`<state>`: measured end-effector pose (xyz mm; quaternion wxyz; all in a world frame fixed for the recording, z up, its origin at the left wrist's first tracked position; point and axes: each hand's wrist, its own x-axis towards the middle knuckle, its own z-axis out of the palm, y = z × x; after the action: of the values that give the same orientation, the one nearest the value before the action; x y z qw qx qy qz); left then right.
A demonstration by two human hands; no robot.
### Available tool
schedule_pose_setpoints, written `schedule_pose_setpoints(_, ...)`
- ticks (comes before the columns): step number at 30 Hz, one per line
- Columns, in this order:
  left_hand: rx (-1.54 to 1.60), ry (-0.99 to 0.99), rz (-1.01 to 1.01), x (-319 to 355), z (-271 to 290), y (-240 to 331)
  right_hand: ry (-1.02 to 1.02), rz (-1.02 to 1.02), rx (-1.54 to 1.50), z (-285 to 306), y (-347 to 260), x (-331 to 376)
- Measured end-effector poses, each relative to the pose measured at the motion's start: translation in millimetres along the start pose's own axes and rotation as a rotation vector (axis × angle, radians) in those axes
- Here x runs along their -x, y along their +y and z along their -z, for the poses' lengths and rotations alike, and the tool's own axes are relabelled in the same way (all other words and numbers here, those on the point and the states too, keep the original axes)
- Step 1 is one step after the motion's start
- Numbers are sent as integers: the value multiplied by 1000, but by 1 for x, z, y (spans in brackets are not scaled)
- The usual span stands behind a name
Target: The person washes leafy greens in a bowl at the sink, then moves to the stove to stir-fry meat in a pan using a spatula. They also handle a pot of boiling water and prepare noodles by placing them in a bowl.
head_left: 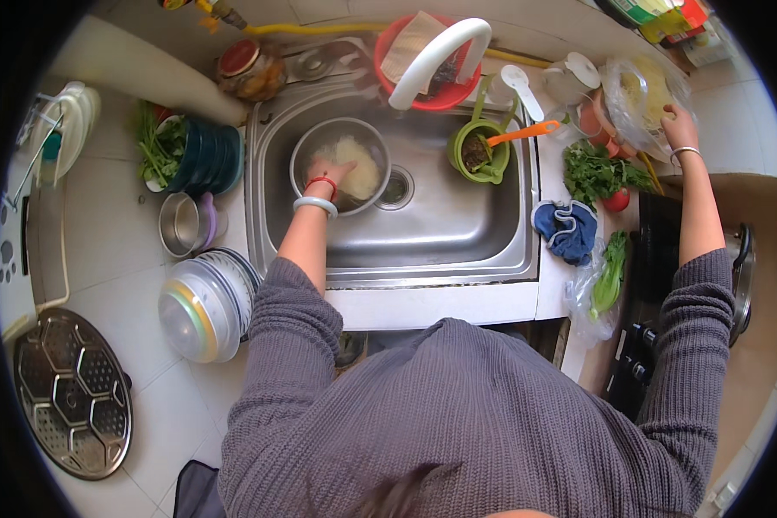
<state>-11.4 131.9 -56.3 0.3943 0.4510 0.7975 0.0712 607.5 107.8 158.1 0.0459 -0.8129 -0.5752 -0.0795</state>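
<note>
Sink (462, 237), round bowl (309, 145) mouth-up.

Stacked bowls (188, 312) stand beside a metal pot (180, 224).

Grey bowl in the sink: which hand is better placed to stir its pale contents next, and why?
Probably the left hand: it is inside the grey bowl, at the pale contents. The right hand is right of the sink, at the clear plastic bag.

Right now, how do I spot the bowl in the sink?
Find the steel sink. In its left half sits a round grey bowl of pale food. Unlike the green container at the sink's right, it has the left hand inside.
</note>
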Motion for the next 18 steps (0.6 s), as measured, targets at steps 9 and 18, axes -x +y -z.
schedule_pose_setpoints(9, -316, 38, -672, 2, 28, 0, -89, -164, -41, -10, 24, 6)
schedule_pose_setpoints(18, -137, -583, -1471, 243, -1, 222, -88, -9, -208, -25, -17, 13)
